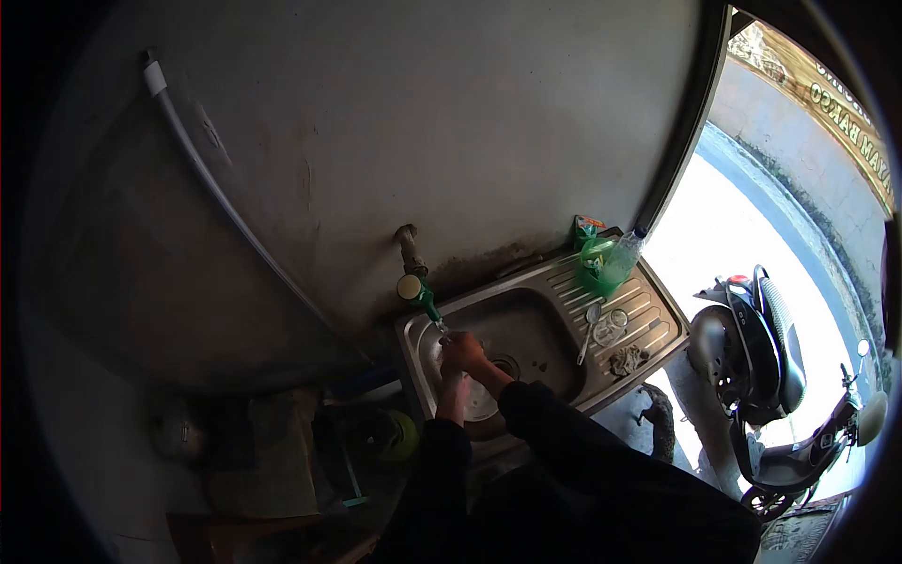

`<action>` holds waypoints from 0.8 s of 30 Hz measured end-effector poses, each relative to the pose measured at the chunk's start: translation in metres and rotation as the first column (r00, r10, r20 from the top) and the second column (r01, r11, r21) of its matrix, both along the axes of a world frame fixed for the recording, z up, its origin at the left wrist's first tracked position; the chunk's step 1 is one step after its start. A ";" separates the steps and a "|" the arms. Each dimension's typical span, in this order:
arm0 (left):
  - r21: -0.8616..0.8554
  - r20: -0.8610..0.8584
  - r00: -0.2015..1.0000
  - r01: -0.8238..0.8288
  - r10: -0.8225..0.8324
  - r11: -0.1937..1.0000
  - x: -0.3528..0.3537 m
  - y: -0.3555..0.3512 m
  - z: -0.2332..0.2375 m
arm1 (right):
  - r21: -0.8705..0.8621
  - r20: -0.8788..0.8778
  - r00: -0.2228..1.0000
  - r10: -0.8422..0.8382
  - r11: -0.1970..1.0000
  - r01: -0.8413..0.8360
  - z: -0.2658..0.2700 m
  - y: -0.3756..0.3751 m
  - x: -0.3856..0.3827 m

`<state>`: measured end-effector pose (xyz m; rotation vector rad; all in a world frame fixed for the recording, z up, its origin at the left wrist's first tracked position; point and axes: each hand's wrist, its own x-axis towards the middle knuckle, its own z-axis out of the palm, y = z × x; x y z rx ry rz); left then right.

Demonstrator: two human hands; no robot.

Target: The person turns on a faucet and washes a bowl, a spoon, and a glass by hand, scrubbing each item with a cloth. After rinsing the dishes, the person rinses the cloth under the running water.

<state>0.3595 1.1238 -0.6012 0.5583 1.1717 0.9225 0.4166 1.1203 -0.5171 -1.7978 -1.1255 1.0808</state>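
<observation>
Both my hands are in the basin of a steel sink [554,352] under a wall tap with a green handle [414,289]. My right hand [464,352] is curled just below the spout, where a thin stream of water falls. Just below it, my left hand [453,392] lies against the left edge of a pale round dish [482,404] in the basin. Both arms wear dark sleeves. The hands are small and dim, so I cannot make out what the fingers grip.
On the ribbed drainboard lie a spoon [587,331], clear glass pieces [610,328] and a scrub pad [627,359]; a green bottle [599,265] stands at its back. A white pipe [218,193] runs down the wall. A motorbike [766,376] stands outside at right. Clutter sits left of the sink.
</observation>
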 end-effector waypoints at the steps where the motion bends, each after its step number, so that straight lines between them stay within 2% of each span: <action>1: 0.021 -0.131 0.990 0.049 -0.046 0.999 -0.003 -0.001 -0.005 | 0.050 0.143 0.983 0.117 0.991 -0.125 -0.010 0.003 0.004; 2: 0.037 -0.260 0.962 0.100 -0.087 0.994 -0.007 -0.002 -0.009 | 0.081 0.286 0.932 0.224 0.963 -0.256 -0.021 0.005 0.007; 5: 0.048 -0.615 0.769 0.256 -0.174 0.965 -0.019 -0.005 -0.020 | 0.135 0.192 0.957 0.215 0.961 -0.243 -0.025 -0.007 0.017; 6: 0.043 -0.612 0.771 0.258 -0.179 0.965 -0.021 -0.008 -0.024 | 0.128 0.194 0.957 0.214 0.962 -0.241 -0.029 -0.010 0.021; 8: 0.223 -0.786 0.617 0.332 -0.032 0.916 -0.022 -0.014 -0.033 | 0.062 0.378 0.878 0.293 0.939 -0.340 -0.037 -0.017 0.029; 9: 0.217 -0.783 0.621 0.338 -0.043 0.916 -0.022 -0.016 -0.030 | 0.053 0.380 0.878 0.290 0.941 -0.333 -0.039 -0.023 0.032; 11: 0.106 -0.740 0.647 0.384 -0.185 0.917 -0.025 -0.022 -0.022 | 0.082 0.287 0.924 0.253 0.954 -0.287 -0.041 -0.039 0.040; 12: 0.097 -0.733 0.650 0.391 -0.200 0.915 -0.024 -0.024 -0.032 | 0.068 0.289 0.924 0.249 0.958 -0.279 -0.042 -0.047 0.044; 14: 0.016 -0.861 0.479 0.361 -0.171 0.932 -0.021 -0.023 -0.064 | 0.129 0.219 0.948 0.231 0.956 -0.263 -0.042 -0.060 0.052; 15: 0.159 -0.829 0.555 0.352 -0.069 0.922 -0.020 -0.028 -0.062 | 0.126 0.223 0.948 0.227 0.957 -0.259 -0.040 -0.066 0.055; 16: 0.160 -0.826 0.559 0.354 -0.072 0.921 -0.019 -0.029 -0.059 | 0.112 0.187 0.963 0.196 0.969 -0.219 -0.038 -0.074 0.057; 18: 0.100 -0.979 0.202 0.510 -0.005 0.854 -0.021 -0.034 -0.051 | 0.095 0.151 0.975 0.163 0.979 -0.178 -0.043 -0.087 0.061; 20: 0.079 -0.981 0.192 0.505 -0.023 0.859 -0.025 -0.032 -0.053 | 0.031 0.071 0.986 0.154 0.987 -0.156 -0.051 -0.092 0.067; 22: 0.054 -0.983 0.178 0.502 -0.041 0.863 -0.026 -0.033 -0.053 | 0.011 0.103 0.983 0.150 0.988 -0.152 -0.044 -0.097 0.068; 24: 0.096 -0.987 0.162 0.512 0.014 0.854 -0.028 -0.036 -0.054 | -0.011 0.131 0.980 0.150 0.989 -0.150 -0.046 -0.100 0.068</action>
